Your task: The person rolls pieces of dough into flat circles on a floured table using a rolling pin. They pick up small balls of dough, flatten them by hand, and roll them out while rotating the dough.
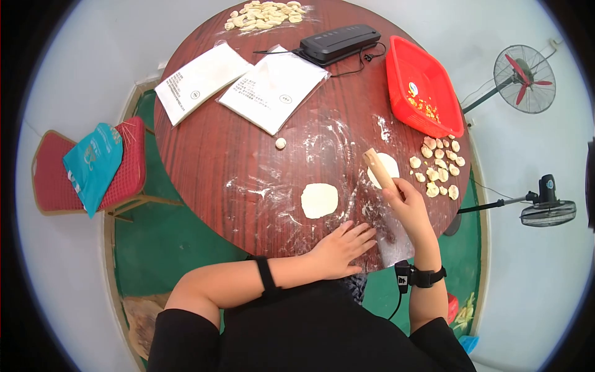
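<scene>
My right hand (406, 201) is closed around a short wooden rolling pin (379, 169), whose far end points up and to the left. Partly behind the pin lies a flattened round of dough (390, 165). My left hand (344, 249) rests near the table's front edge, its fingers stretched out and holding nothing. Just beyond it sits a second flat piece of dough (320, 201), roughly square with rounded corners. A small dough ball (281, 143) is farther off to the left. A clear plastic sheet (395, 243) lies below my right hand.
Flour marks the round wooden table (204, 180). A red basket (427, 74) holds small yellowish bits, with several dough pieces (442, 175) beside it. Toward the back are white packages (276, 90), a black appliance (341, 42) with a cord, and piled dumplings (265, 15). Fans (524, 79) stand right.
</scene>
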